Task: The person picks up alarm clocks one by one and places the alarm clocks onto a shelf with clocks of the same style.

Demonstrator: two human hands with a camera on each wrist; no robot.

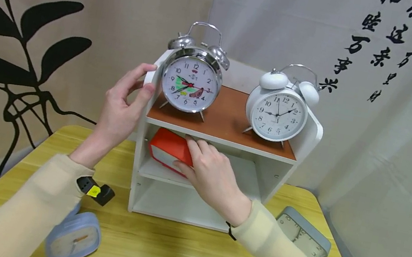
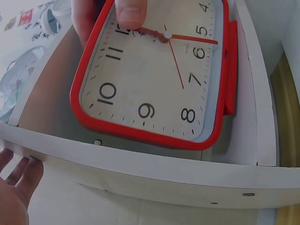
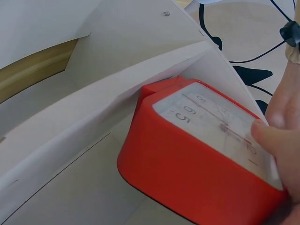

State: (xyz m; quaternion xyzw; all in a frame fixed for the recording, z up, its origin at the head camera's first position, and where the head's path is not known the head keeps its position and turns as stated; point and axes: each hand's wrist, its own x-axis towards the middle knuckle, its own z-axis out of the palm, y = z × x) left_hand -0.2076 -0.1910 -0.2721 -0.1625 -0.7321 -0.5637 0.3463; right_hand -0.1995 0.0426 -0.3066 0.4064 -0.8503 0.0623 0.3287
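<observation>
My right hand (image 1: 212,175) grips a red alarm clock (image 1: 172,143), thumb over its white face and fingers over its top. The clock is tilted, in the middle compartment of a white shelf unit (image 1: 196,183), near its left wall. In the right wrist view the red clock (image 3: 183,154) has a rear corner close to the shelf board's edge. With its fingertips, my left hand (image 1: 123,102) touches the upper left side panel. Those fingers (image 2: 28,176) lie against the panel's outer face in the left wrist view. The clock's numbered face (image 2: 145,79) shows there too.
On the unit's brown top stand a silver twin-bell clock (image 1: 190,82) at left and a white twin-bell clock (image 1: 280,114) at right. A blue clock (image 1: 74,238) lies front left on the wooden table (image 1: 152,247). A grey clock (image 1: 303,235) lies at right, beside my right forearm.
</observation>
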